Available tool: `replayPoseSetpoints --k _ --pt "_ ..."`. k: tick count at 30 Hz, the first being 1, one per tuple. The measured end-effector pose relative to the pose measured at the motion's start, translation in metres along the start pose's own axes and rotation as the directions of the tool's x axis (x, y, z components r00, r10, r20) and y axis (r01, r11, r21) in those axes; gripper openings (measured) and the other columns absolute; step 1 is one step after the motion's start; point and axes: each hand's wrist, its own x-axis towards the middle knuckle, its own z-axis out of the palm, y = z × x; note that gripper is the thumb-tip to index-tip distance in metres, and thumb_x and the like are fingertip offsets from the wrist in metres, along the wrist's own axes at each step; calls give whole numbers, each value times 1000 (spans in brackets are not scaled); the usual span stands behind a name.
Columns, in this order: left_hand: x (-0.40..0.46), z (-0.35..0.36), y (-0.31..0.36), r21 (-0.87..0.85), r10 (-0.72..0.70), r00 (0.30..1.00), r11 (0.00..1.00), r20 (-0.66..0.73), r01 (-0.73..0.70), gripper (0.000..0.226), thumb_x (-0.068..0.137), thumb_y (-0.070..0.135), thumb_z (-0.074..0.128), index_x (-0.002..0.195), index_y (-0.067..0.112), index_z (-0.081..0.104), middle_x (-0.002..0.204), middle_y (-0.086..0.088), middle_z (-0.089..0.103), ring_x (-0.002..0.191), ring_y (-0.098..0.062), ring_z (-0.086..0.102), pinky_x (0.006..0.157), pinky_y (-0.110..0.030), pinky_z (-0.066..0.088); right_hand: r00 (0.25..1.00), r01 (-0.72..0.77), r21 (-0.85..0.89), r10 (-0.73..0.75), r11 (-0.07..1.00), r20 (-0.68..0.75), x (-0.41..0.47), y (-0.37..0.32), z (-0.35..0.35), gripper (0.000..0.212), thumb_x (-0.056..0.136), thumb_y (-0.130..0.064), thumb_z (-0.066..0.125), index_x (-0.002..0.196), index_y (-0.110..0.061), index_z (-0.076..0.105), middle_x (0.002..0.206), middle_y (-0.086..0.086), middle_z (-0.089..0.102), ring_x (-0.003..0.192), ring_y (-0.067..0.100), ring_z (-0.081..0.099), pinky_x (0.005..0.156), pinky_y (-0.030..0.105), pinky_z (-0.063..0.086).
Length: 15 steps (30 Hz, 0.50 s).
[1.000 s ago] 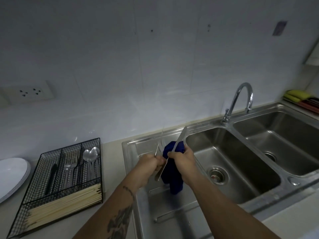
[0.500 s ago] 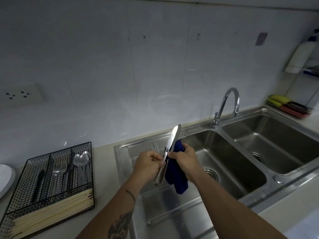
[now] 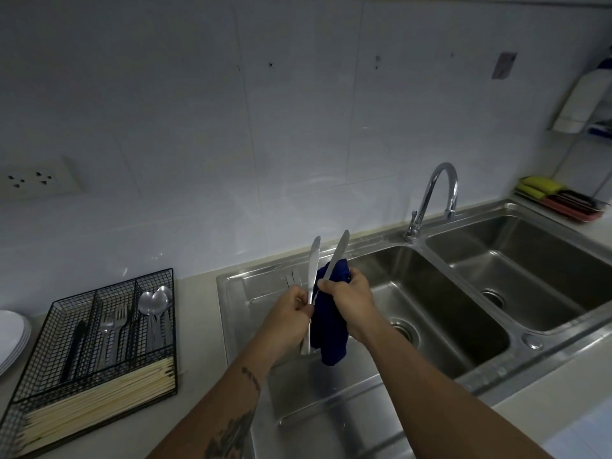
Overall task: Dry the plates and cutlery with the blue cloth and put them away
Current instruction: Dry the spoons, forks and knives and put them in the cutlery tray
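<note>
My left hand (image 3: 291, 311) grips a steel table knife (image 3: 313, 266) by its handle, blade pointing up, over the sink's draining board. My right hand (image 3: 347, 298) holds the blue cloth (image 3: 331, 329) and pinches a second knife (image 3: 338, 251) through it; that blade slants up to the right. The cloth hangs down below my right hand. Forks (image 3: 293, 279) lie on the draining board behind my hands, partly hidden. At the left stands a black wire cutlery tray (image 3: 99, 339) with forks, spoons and a dark utensil. White plates (image 3: 11, 337) are stacked at the far left edge.
A double steel sink (image 3: 430, 293) with a curved tap (image 3: 437, 197) fills the right side. Pale chopsticks (image 3: 99, 395) lie in the tray's front section. Sponges in a red tray (image 3: 559, 197) sit at the back right. A wall socket (image 3: 36, 180) is at the left.
The two knives, held close together before, have spread apart into a V. The view has shifted slightly left and down, and both hands stay over the draining board.
</note>
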Motion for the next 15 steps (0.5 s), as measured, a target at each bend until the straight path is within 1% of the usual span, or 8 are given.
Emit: replayPoseSetpoints --k 3,4,5,7,9,10,13,15 --pt "4 -6 -4 24 24 997 999 -78 -22 11 99 8 48 96 15 56 87 -7 67 79 -26 65 68 -38 54 968 -120 105 93 987 234 0 -4 -11 50 78 14 67 123 -4 56 114 20 67 104 38 66 90 51 57" --pt "5 -9 -5 28 30 995 999 -93 -27 15 98 5 47 97 15 57 87 -8 68 79 -27 66 68 -39 55 952 -135 94 102 986 290 1 -3 -16 56 74 19 66 125 -3 55 116 21 66 107 39 64 93 52 55" --pt "5 -11 -6 32 35 994 999 -101 -32 19 98 2 45 97 15 59 87 -9 69 74 -26 65 63 -37 54 946 -125 53 103 991 306 2 -2 -18 62 71 22 67 126 -3 55 118 21 66 109 39 64 95 52 55" --pt "4 -11 -6 31 57 992 998 -109 -54 25 96 -2 44 95 14 62 84 -10 70 66 -20 61 58 -31 50 964 -78 -35 84 996 252 0 0 -18 63 70 21 72 125 -4 57 117 18 69 108 38 65 95 52 55" --pt "3 -9 -5 16 75 991 997 -113 -74 24 96 -2 47 95 13 65 85 -10 71 66 -19 62 58 -30 51 984 -48 -37 54 998 169 -3 4 -16 51 73 14 74 119 -4 62 111 18 72 101 37 69 88 49 58" --pt "2 -8 -4 5 82 991 997 -110 -82 21 96 0 50 95 14 67 86 -9 72 69 -21 64 61 -32 54 990 -41 -18 43 999 135 -4 5 -16 44 75 11 73 115 -4 64 108 18 73 98 37 70 84 48 60" --pt "2 -9 -3 20 107 988 994 -115 -106 22 95 3 56 89 19 70 82 -5 73 81 -27 70 78 -45 61 999 -11 54 8 998 46 -7 3 -18 32 77 6 74 107 -3 66 97 17 75 87 35 72 68 41 60" --pt "1 -12 -4 40 125 983 992 -132 -121 25 94 2 56 86 20 70 78 -3 72 82 -27 71 81 -49 60 1000 21 75 -21 997 -7 -7 -2 -17 26 78 3 74 102 -4 67 91 15 75 80 31 72 63 37 58"
